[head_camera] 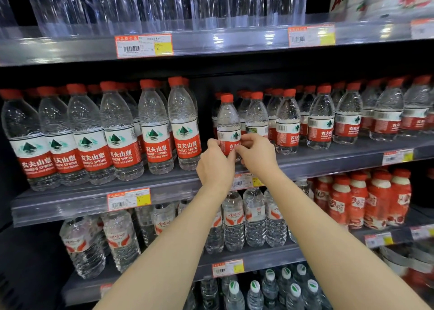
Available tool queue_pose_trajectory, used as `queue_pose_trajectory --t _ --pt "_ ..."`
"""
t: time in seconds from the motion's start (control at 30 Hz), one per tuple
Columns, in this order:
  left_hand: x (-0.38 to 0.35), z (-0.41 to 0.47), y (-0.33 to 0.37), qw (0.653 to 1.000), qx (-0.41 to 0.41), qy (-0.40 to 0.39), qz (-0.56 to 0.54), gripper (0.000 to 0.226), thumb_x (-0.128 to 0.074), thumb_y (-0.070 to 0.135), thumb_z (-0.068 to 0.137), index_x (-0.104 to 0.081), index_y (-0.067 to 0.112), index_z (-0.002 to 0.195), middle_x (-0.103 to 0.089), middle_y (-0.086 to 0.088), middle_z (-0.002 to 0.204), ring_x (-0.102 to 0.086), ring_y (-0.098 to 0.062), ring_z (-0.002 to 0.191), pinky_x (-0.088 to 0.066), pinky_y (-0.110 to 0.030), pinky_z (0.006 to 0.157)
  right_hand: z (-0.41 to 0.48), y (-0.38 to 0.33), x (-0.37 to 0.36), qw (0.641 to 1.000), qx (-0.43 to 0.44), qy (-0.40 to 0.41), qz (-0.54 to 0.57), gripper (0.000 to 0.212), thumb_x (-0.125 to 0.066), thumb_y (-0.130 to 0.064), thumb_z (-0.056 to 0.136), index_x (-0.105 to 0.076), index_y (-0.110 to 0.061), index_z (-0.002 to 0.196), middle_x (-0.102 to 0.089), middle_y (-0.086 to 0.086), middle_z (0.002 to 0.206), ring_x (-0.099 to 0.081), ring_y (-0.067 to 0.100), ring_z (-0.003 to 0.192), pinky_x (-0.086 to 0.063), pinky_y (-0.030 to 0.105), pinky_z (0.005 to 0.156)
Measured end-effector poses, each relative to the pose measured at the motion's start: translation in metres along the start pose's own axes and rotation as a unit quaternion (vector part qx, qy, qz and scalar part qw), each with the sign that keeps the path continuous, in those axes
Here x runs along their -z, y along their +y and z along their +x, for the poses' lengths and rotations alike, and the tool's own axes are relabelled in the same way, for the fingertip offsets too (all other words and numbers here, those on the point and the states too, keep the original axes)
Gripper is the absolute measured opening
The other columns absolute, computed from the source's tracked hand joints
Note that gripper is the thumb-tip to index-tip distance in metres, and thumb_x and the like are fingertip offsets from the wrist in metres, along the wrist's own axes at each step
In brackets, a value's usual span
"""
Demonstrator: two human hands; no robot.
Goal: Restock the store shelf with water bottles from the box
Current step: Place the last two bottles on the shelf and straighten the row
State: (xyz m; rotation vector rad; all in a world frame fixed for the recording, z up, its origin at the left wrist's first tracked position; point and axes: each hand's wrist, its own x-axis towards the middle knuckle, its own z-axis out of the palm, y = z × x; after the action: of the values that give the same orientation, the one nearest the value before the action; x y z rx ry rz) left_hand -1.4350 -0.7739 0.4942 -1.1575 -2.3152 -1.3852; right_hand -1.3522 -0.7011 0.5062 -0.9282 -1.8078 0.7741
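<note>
A small water bottle [228, 122] with a red cap and a red-and-white label stands upright at the front of the middle shelf [328, 160]. My left hand [215, 166] and my right hand [257, 153] both hold its lower half, fingers curled round the label from either side. Larger bottles of the same brand [150, 131] fill the shelf to the left. More small bottles [320, 119] line up to the right and behind it. No box is in view.
The upper shelf [211, 43] carries clear empty dividers. Below stand another brand's water bottles [254, 215] and red drink bottles [357, 199]. White-capped bottles [270, 288] fill the lowest shelf. Price tags [128, 199] run along the shelf edges.
</note>
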Motion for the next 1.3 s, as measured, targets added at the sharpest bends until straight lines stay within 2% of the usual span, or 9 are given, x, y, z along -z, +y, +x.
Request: queue_pose_trajectory --t 0.17,0.33,0.5,0.63,0.77,0.87,1.0,1.17,1.3 --pt "-0.005 0.006 -0.002 1.000 -0.009 0.007 0.013 0.045 -0.068 0.045 0.098 -0.060 0.021 0.136 -0.073 0.000 0.121 -0.068 -0.025 0.112 -0.049 -0.036 0.078 -0.002 0.000 -0.004 0.998 0.012 0.052 -0.037 0.031 -0.072 -0.029 0.092 -0.071 -0.017 0.121 -0.074 -0.004 0.107 -0.069 0.015 0.096 -0.054 0.030 0.082" --pt "-0.008 0.014 -0.003 1.000 0.003 -0.001 0.020 0.046 -0.067 0.048 0.097 -0.061 0.026 0.137 -0.075 0.004 0.118 -0.071 -0.023 0.107 -0.057 -0.039 0.081 -0.005 0.004 -0.013 0.991 0.040 0.096 -0.081 0.028 -0.067 -0.031 0.096 -0.074 -0.019 0.120 -0.076 0.000 0.108 -0.069 0.021 0.099 -0.055 0.034 0.080" --pt "-0.009 0.017 0.000 0.999 0.028 -0.012 0.014 0.048 -0.068 0.052 0.095 -0.060 0.030 0.137 -0.076 0.008 0.115 -0.070 -0.020 0.108 -0.049 -0.034 0.075 -0.002 0.001 -0.011 0.992 0.039 0.102 -0.064 0.022 -0.068 -0.025 0.094 -0.078 -0.018 0.112 -0.078 0.001 0.097 -0.071 0.021 0.090 -0.057 0.035 0.079" --pt "-0.006 0.020 0.003 0.996 0.072 -0.033 -0.029 0.046 -0.074 0.054 0.089 -0.065 0.031 0.127 -0.076 0.012 0.114 -0.069 -0.018 0.112 -0.049 -0.034 0.080 0.000 0.005 -0.004 0.989 0.002 0.139 0.056 0.015 -0.071 -0.018 0.090 -0.077 -0.018 0.103 -0.075 -0.005 0.091 -0.072 0.016 0.083 -0.059 0.033 0.083" --pt "-0.007 0.019 0.005 0.997 0.072 -0.035 -0.023 0.044 -0.073 0.053 0.090 -0.064 0.030 0.128 -0.076 0.013 0.115 -0.069 -0.018 0.112 -0.045 -0.033 0.077 0.005 0.016 0.013 0.982 0.004 0.188 0.005 0.022 -0.076 -0.022 0.088 -0.067 -0.015 0.108 -0.066 -0.001 0.101 -0.062 0.014 0.092 -0.048 0.026 0.082" --pt "-0.008 0.016 0.006 0.997 0.074 -0.030 -0.014 0.046 -0.071 0.053 0.092 -0.063 0.030 0.131 -0.075 0.013 0.116 -0.069 -0.018 0.112 -0.042 -0.032 0.076 0.008 0.022 0.020 0.984 0.005 0.170 -0.050 0.037 -0.081 -0.029 0.085 -0.062 -0.014 0.113 -0.061 0.001 0.108 -0.059 0.017 0.095 -0.049 0.031 0.082" --pt "-0.008 0.016 0.006 0.997 0.060 -0.037 0.003 0.056 -0.070 0.055 0.093 -0.057 0.029 0.140 -0.073 0.010 0.123 -0.067 -0.021 0.116 -0.041 -0.033 0.077 0.011 0.022 0.019 0.988 -0.009 0.126 -0.086 0.053 -0.082 -0.041 0.083 -0.057 -0.015 0.122 -0.068 0.002 0.113 -0.065 0.024 0.102 -0.055 0.041 0.085" --pt "-0.010 0.016 0.004 0.998 0.034 -0.044 0.033 0.057 -0.070 0.057 0.091 -0.059 0.032 0.141 -0.073 0.008 0.126 -0.067 -0.024 0.116 -0.045 -0.034 0.078 0.015 0.020 0.023 0.984 -0.036 0.084 -0.150 0.051 -0.073 -0.041 0.090 -0.055 -0.019 0.133 -0.071 0.004 0.120 -0.065 0.030 0.114 -0.046 0.037 0.082" --pt "-0.011 0.018 0.002 0.998 0.039 -0.041 0.026 0.057 -0.071 0.060 0.089 -0.061 0.034 0.139 -0.073 0.010 0.124 -0.068 -0.022 0.115 -0.050 -0.037 0.081 0.021 0.022 0.024 0.988 -0.055 0.065 -0.131 0.044 -0.070 -0.036 0.089 -0.056 -0.021 0.128 -0.069 0.004 0.121 -0.061 0.033 0.116 -0.042 0.037 0.079"
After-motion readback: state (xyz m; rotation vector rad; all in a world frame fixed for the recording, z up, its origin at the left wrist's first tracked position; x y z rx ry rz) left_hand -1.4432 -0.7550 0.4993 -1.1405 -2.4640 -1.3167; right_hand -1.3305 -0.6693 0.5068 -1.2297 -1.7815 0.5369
